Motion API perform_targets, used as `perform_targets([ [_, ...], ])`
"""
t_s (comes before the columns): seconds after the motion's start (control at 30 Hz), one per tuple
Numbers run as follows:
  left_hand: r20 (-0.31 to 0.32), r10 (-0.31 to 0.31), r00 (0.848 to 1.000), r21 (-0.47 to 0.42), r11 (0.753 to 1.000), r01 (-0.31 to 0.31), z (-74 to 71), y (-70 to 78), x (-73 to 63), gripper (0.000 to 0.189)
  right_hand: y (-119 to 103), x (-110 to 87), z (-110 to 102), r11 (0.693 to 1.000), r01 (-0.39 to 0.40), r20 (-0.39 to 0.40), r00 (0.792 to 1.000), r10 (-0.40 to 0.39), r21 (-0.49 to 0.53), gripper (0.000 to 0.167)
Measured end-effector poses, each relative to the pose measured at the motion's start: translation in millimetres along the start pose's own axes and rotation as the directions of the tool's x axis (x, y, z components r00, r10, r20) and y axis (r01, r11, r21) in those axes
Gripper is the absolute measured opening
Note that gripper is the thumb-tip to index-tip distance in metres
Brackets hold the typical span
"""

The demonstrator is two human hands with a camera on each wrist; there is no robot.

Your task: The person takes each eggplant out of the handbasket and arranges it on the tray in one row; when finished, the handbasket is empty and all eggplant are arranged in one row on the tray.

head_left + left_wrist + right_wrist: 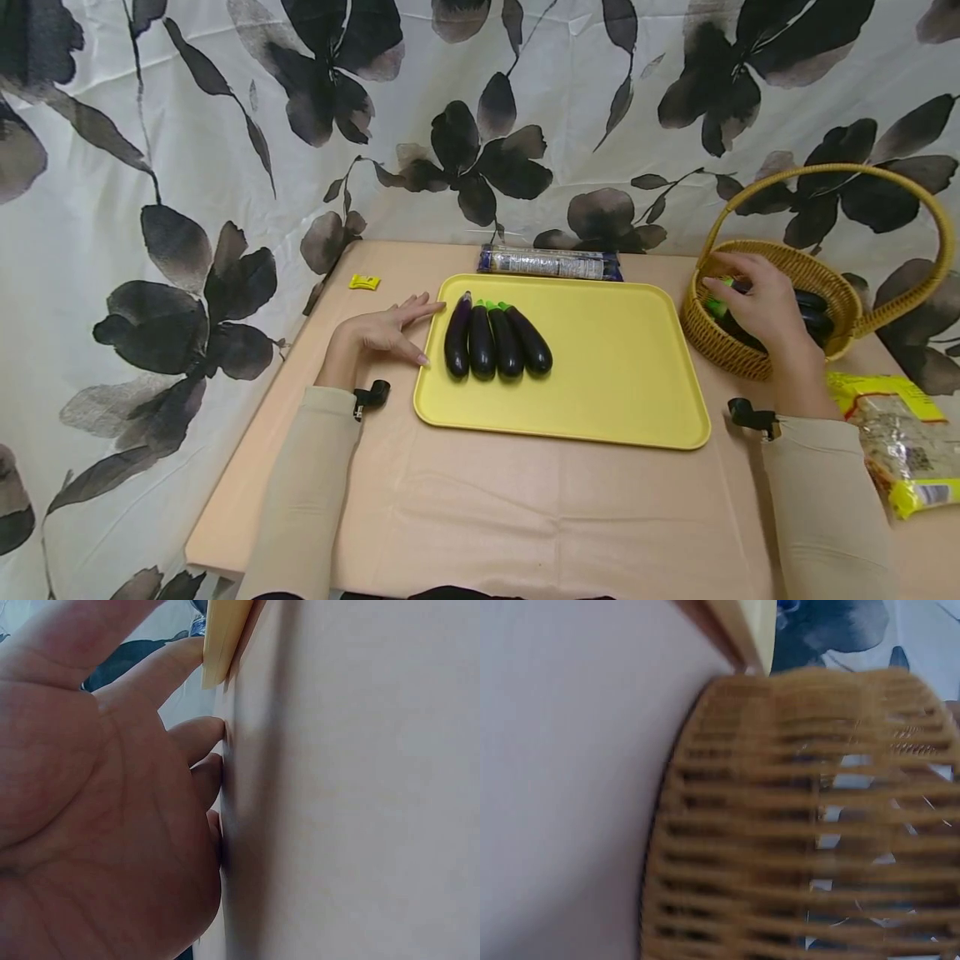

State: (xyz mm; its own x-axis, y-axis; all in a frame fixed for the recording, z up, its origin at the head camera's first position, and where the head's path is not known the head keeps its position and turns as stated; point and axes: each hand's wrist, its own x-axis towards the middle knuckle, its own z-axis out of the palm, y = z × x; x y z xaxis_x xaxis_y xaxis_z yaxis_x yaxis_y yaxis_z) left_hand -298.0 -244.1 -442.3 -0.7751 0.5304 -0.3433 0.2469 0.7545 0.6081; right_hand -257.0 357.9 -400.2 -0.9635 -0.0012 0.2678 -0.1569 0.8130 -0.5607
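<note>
On the yellow tray (615,367), several dark purple eggplants (482,342) with green caps lie side by side toward the left. My left hand (382,327) rests at the tray's left edge, fingers spread, touching the rim; the left wrist view shows its palm (105,802) and fingertips against the table. Inside the wicker basket (723,354) at the right, my right hand (765,304) grips an eggplant (717,293) near its green cap. More eggplants (813,312) lie beside it. In the right wrist view the woven basket wall (780,825) hides that hand.
Behind the tray lies a long printed plastic packet (551,263). A small yellow wrapped piece (364,282) sits at the back left. Right of the basket's front is a yellow and clear bag (903,442). The basket's tall handle (862,169) arches above it. A floral curtain (450,167) hangs behind.
</note>
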Motion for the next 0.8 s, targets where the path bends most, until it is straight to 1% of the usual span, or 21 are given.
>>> perform_targets([
  [0.17, 0.002, 0.001, 1.000, -0.001, 1.000, -0.001, 0.0, -0.1, -0.3, 0.115, 12, 8.2, -13, 0.998, 0.013, 0.084, 0.996, -0.008, -0.057, 0.055],
  [0.37, 0.007, -0.005, 1.000, -0.001, 1.000, 0.005, 0.2, -0.8, -0.7, 0.116, 31, 21.9, -26, 0.993, 0.040, 0.174, 0.985, -0.021, -0.108, 0.052],
  [0.63, 0.004, 0.005, 1.000, -0.005, 1.000, -0.005, 1.0, -0.9, -0.4, 0.115, 49, 37.0, -31, 0.986, 0.058, 0.224, 0.974, -0.021, -0.159, 0.049],
  [0.8, -0.001, -0.008, 1.000, -0.008, 1.000, 0.007, 1.4, -0.5, -0.2, 0.116, 55, 43.4, -31, 0.982, 0.048, 0.284, 0.959, 0.006, -0.183, 0.051],
])
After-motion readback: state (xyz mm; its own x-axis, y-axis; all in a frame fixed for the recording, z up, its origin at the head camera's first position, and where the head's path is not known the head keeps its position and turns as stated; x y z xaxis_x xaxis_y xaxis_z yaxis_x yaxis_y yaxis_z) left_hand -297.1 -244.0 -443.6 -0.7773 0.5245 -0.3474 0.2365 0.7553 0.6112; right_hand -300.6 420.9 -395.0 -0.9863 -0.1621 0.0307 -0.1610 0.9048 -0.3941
